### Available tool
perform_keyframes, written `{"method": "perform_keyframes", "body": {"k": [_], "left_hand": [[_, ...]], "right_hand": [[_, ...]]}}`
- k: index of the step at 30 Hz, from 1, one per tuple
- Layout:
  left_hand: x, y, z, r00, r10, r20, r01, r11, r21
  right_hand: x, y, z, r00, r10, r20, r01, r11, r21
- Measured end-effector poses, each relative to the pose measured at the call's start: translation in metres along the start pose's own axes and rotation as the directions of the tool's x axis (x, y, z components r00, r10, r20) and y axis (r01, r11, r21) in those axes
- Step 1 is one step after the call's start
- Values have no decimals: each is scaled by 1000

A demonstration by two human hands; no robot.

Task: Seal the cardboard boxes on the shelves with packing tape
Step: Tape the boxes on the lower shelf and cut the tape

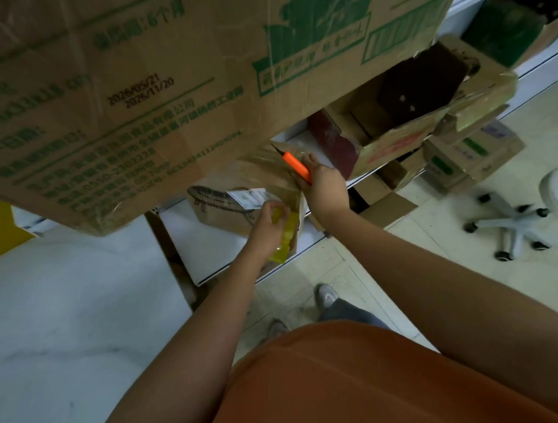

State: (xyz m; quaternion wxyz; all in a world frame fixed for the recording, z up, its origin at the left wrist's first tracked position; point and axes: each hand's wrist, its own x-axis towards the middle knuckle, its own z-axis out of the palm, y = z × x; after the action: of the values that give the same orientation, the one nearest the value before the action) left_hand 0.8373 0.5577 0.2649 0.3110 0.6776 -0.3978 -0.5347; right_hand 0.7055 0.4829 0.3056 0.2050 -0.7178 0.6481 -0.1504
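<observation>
The right hand [321,183] grips an orange knife [296,166] at the stretched tape [269,166]; the left hand [270,224] seemingly pinches the yellow roll [285,240] at the shelf's [208,247] front edge. A slip could slash the box [219,204].

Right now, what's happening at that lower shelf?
A person is taping a small cardboard box on the lower shelf. The left hand holds a yellowish roll of packing tape against the box's front, with a clear strip pulled up over the top. The right hand grips an orange utility knife at that strip, apparently about to cut it. A large box sits above.
</observation>
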Motion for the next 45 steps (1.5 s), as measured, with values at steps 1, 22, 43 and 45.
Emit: {"method": "perform_keyframes", "body": {"k": [1,22,43,45], "left_hand": [[9,-3,0,1000,-5,-4,5,1000,-17],[-3,-13,1,990,110,-87,-106,993,52],[-51,-15,-35,936,35,-351,-74,992,-98],[-52,-14,-36,910,11,-415,-57,993,-100]], "right_hand": [[3,0,-3,1000,-19,23,19,1000,-15],[-93,17,-6,947,148,286,3,883,-469],[7,15,15,984,-179,-1,175,959,223],[-14,13,24,984,-174,-45,180,963,202]]}}
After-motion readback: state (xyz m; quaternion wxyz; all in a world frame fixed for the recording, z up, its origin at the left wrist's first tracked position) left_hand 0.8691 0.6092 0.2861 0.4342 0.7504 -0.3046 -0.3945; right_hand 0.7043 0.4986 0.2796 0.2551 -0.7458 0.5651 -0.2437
